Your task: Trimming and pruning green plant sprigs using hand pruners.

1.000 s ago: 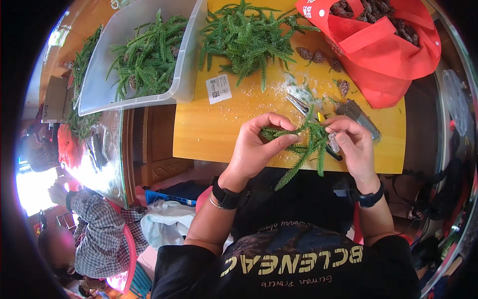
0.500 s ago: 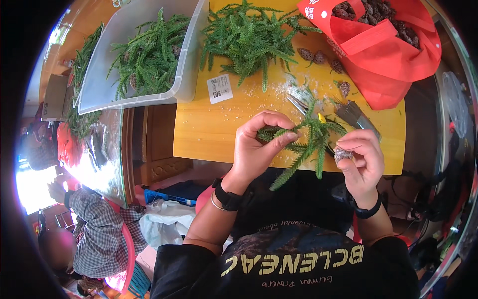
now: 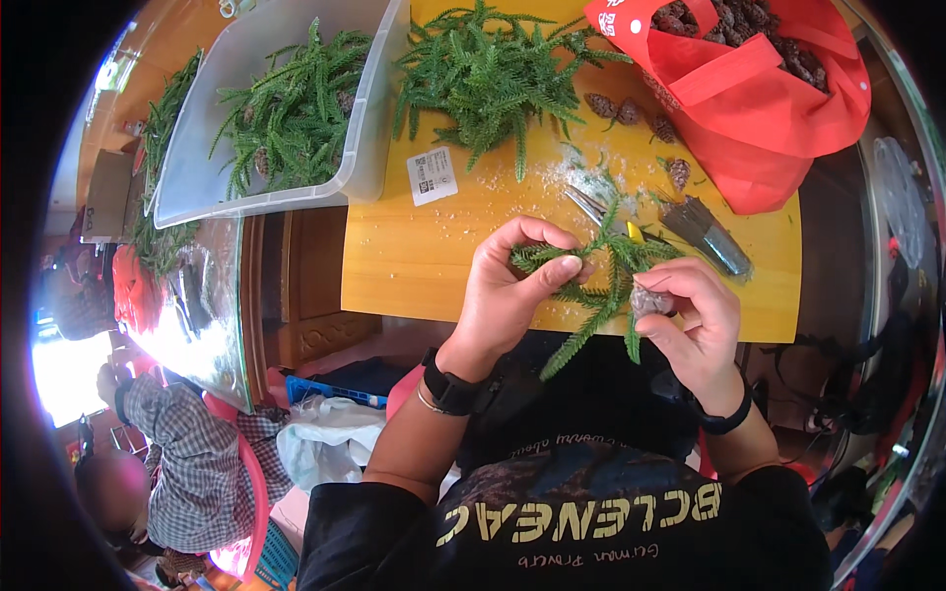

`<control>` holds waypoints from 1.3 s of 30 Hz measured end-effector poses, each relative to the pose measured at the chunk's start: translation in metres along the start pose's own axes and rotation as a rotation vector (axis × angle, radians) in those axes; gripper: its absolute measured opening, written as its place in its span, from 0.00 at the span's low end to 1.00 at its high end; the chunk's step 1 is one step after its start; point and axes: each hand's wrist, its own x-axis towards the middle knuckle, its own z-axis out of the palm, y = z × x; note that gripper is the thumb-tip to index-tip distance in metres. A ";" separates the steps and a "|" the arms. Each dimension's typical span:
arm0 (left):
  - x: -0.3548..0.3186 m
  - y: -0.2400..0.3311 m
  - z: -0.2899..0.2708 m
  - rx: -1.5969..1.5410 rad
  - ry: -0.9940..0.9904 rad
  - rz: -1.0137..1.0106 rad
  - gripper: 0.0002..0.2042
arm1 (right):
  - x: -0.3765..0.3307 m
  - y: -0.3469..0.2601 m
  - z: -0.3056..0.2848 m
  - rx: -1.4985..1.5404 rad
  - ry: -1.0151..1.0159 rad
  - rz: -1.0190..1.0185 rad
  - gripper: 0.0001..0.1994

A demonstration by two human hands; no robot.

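Between thumb and fingers, my left hand (image 3: 517,281) pinches one arm of a green artificial pine sprig (image 3: 603,317), whose other arms spread toward the right and toward me. My right hand (image 3: 700,320) grips a small brown pine cone (image 3: 650,298) by its side, close against the sprig's right-hand leaves. Whether the cone touches the stem cannot be seen. Just beyond the sprig lie pliers (image 3: 586,204) with a yellow grip partly hidden by the leaves. A bundle of thin dark wires (image 3: 706,234) rests to the right of them.
On the yellow board (image 3: 414,266) are a pile of sprigs (image 3: 483,84), loose pine cones (image 3: 628,111), white flakes (image 3: 591,180) and a white label (image 3: 432,175). A clear plastic bin (image 3: 182,172) holds more sprigs. The red bag (image 3: 764,128) contains pine cones. Another person (image 3: 197,463) sits at the left.
My right hand has moved left with the pine cone, bringing it against the sprig. My left hand keeps its pinch, nearly still.
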 end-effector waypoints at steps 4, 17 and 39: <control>0.000 0.000 -0.002 -0.104 -0.018 -0.012 0.08 | 0.004 -0.008 0.003 -0.053 -0.025 0.042 0.12; -0.004 0.001 0.000 0.139 -0.059 0.048 0.08 | 0.003 -0.006 0.008 -0.368 -0.010 -0.117 0.17; -0.008 0.001 0.015 0.504 -0.048 0.312 0.09 | 0.004 -0.007 0.020 -0.432 0.189 -0.173 0.31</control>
